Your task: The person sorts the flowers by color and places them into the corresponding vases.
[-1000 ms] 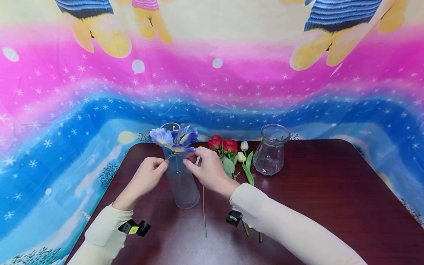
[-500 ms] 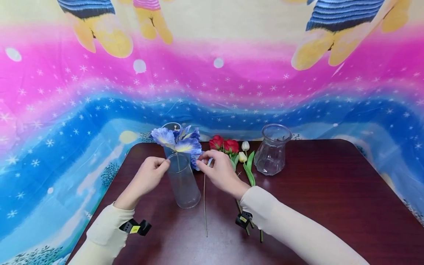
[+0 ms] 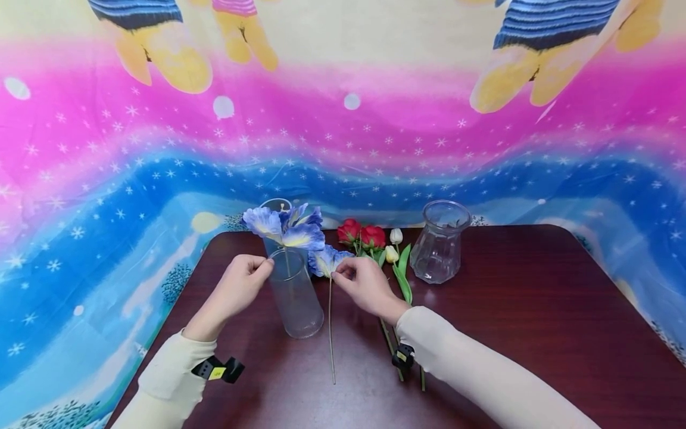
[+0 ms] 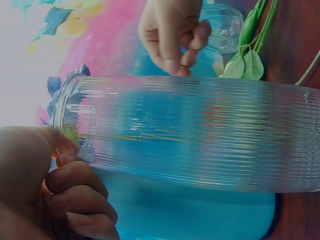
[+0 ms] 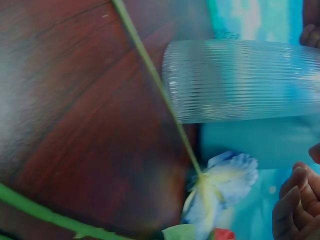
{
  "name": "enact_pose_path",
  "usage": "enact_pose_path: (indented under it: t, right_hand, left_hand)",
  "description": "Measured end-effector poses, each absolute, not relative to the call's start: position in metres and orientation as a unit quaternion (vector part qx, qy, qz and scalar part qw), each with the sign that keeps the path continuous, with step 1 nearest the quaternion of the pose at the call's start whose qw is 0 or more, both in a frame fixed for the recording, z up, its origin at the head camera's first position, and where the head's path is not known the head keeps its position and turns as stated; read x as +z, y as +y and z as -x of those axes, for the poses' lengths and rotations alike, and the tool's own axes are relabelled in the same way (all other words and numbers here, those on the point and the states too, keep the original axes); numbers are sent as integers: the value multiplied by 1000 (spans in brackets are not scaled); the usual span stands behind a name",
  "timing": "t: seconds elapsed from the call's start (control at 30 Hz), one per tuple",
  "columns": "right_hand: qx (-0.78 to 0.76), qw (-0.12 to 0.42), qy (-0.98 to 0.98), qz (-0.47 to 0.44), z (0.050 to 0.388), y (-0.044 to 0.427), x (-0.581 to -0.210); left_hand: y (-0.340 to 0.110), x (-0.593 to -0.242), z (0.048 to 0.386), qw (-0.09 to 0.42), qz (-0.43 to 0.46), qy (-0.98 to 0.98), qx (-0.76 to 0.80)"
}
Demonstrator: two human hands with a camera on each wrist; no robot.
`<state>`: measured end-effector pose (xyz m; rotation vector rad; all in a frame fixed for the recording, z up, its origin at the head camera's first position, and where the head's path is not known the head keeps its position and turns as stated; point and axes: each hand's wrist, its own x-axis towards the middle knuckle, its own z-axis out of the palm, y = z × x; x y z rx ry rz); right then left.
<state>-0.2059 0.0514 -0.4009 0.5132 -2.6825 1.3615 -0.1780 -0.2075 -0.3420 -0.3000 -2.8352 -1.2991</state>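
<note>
Blue, yellow-streaked petals top the artificial iris point(image 3: 304, 237) whose thin stem stands inside a tall, ribbed, clear-glass cylinder vase point(image 3: 302, 313) on my dark reddish-brown desk point(image 3: 514, 310). At the vase's 9 o'clock, my left hand point(image 3: 238, 289) pinches its rim between thumb and bent forefinger, the other fingers curled. My right hand point(image 3: 370, 287), at 3 o'clock, has its fingers loosely bent, thumb and forefinger a little parted, with nothing gripped that I can see. Its tips are just beside a second blue-petalled iris point(image 3: 324, 257), lying between the vase's 1 and 2 o'clock with its stem pointing to 6; whether they brush it I cannot tell. I'd keep the rim pinch light but steady, since tall glass looks easy to tip. For the lying flower, a grasp on the stem just under the bloom should spare the petals. I'd lift clear of the red roses point(image 3: 371, 237) at its 2 o'clock, the cream-white tulips point(image 3: 392, 255) and the faceted clear-glass vase point(image 3: 436, 256) towards 3.
</note>
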Motion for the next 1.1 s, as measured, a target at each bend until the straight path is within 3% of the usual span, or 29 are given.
enact_pose_path:
  t: [0.13,0.37,0.63,1.1]
  right_hand:
    - [421,38,-888,-181,206,50,-415]
    - [392,-20,-902,-182,204,47,-435]
    - [347,-2,-918,-190,205,42,-446]
    - [266,-38,-952,-147,203,29,-454]
  left_hand:
    - [-208,-342,177,3,93,-904,-417]
    - [-208,-342,177,3,94,-903,-419]
    - [-208,-342,177,3,95,-904,-417]
    - [-207,-342,177,-1,93,-903,-420]
